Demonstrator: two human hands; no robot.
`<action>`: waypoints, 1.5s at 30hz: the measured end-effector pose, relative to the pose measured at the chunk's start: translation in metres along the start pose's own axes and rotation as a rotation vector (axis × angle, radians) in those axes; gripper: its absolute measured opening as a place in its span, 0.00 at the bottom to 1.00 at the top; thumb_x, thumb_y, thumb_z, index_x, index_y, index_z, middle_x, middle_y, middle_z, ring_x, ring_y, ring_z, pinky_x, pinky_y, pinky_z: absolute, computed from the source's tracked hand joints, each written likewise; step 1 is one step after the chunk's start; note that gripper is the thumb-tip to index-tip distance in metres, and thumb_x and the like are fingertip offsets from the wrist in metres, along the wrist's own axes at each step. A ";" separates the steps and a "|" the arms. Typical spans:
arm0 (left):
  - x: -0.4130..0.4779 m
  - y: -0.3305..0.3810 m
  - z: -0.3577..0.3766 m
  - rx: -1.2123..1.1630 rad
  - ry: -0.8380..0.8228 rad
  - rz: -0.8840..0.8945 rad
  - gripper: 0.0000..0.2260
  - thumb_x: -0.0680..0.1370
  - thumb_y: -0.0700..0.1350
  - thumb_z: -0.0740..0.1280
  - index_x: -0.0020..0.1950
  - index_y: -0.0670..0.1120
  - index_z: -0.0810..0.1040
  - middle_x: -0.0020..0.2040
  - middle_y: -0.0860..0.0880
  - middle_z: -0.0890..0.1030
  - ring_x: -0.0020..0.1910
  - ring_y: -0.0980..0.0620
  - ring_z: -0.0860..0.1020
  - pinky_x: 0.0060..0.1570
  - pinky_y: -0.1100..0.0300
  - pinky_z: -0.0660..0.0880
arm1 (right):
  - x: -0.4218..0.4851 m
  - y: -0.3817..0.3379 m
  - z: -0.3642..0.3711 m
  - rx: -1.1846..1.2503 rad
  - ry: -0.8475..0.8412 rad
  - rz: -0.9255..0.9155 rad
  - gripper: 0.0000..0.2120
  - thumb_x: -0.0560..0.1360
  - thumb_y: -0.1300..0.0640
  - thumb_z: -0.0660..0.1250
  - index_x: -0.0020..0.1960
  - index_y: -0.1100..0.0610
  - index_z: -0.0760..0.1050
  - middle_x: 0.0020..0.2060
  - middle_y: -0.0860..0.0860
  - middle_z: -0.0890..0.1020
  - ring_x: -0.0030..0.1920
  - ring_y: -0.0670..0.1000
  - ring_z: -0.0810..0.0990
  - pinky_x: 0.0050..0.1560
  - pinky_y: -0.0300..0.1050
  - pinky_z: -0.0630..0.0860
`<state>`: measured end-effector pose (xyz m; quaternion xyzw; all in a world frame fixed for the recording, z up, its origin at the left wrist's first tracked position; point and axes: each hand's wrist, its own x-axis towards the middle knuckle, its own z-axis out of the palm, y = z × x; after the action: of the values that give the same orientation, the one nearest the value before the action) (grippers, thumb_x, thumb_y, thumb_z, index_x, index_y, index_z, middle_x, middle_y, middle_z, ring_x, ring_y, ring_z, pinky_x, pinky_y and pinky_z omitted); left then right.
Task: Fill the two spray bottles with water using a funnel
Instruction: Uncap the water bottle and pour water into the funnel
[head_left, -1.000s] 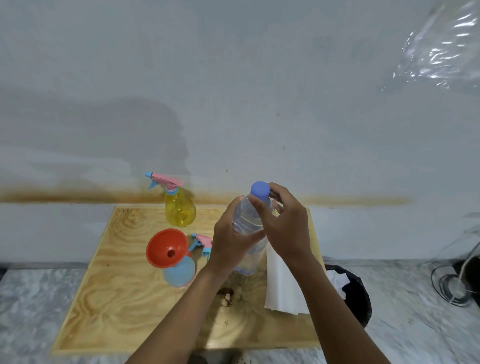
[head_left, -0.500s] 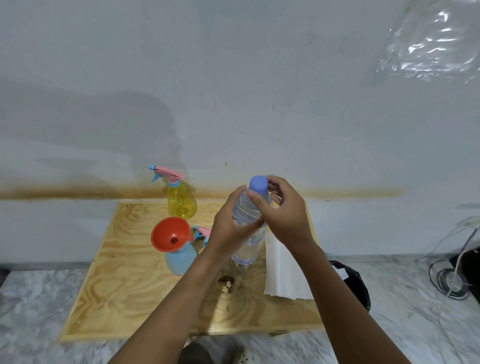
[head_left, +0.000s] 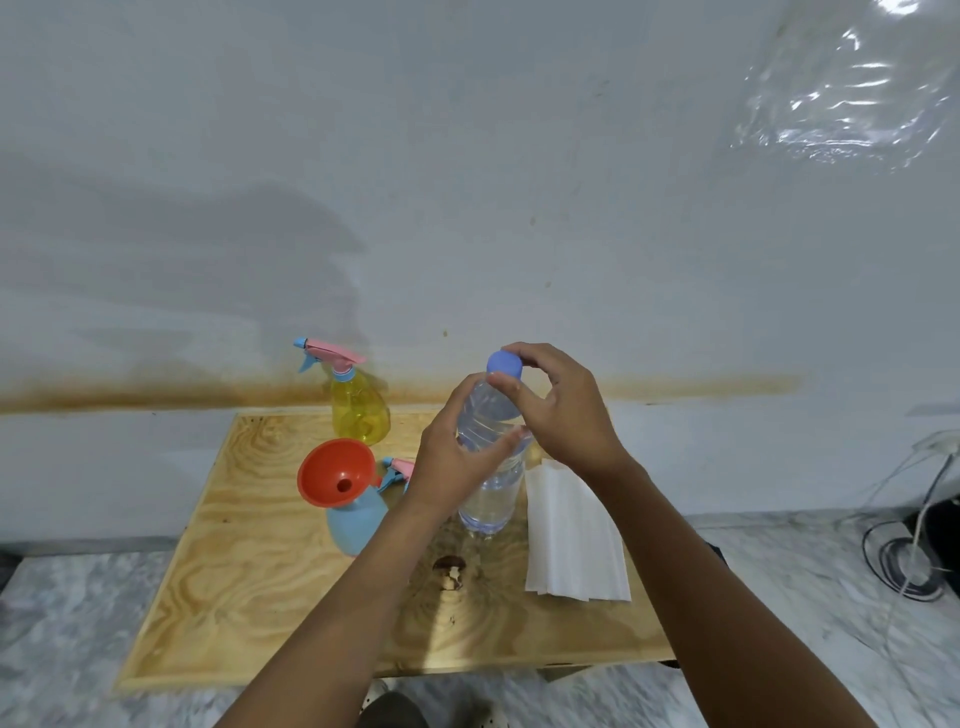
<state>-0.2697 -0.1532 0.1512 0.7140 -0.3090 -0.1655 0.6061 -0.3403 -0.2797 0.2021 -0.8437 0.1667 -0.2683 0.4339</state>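
A clear water bottle (head_left: 491, 493) with a blue cap (head_left: 504, 362) stands on the wooden table (head_left: 249, 571). My left hand (head_left: 452, 457) wraps around its upper body. My right hand (head_left: 561, 410) pinches the cap between thumb and fingers. Left of them a blue spray bottle (head_left: 356, 522) stands with an orange funnel (head_left: 335, 472) sitting in its neck; its pink and blue spray head (head_left: 396, 470) lies just behind it. A yellow spray bottle (head_left: 360, 413) with its pink trigger head on stands at the back by the wall.
A stack of white paper towels (head_left: 571, 535) lies right of the water bottle. A dark knot (head_left: 450, 570) marks the table in front. Coiled cables (head_left: 904, 561) lie on the marble floor at right. The wall rises directly behind the table.
The view has shifted slightly, so everything sits a little higher in frame. My right-hand fingers have turned on the cap; my left hand keeps its hold on the bottle.
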 end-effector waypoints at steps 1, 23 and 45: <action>0.000 -0.001 0.000 -0.001 -0.001 -0.002 0.26 0.73 0.53 0.76 0.67 0.66 0.70 0.60 0.66 0.79 0.61 0.64 0.78 0.56 0.58 0.77 | 0.002 0.001 -0.003 0.007 -0.043 -0.004 0.13 0.76 0.47 0.70 0.58 0.50 0.79 0.53 0.38 0.81 0.56 0.37 0.78 0.59 0.36 0.74; -0.004 0.000 0.003 0.010 0.018 -0.046 0.30 0.72 0.58 0.76 0.71 0.61 0.70 0.64 0.59 0.79 0.65 0.58 0.77 0.61 0.45 0.78 | 0.028 -0.003 -0.040 -0.044 -0.440 -0.010 0.12 0.79 0.48 0.67 0.61 0.48 0.77 0.57 0.42 0.78 0.57 0.43 0.77 0.64 0.47 0.74; -0.002 -0.003 0.001 0.013 -0.012 -0.058 0.25 0.73 0.53 0.76 0.65 0.71 0.70 0.61 0.67 0.78 0.63 0.66 0.75 0.62 0.52 0.77 | 0.026 -0.012 -0.029 -0.286 -0.199 -0.065 0.14 0.72 0.41 0.73 0.49 0.49 0.77 0.43 0.40 0.76 0.45 0.43 0.74 0.46 0.39 0.73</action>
<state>-0.2711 -0.1531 0.1480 0.7255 -0.2930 -0.1852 0.5946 -0.3358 -0.3048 0.2339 -0.9243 0.1320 -0.1707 0.3149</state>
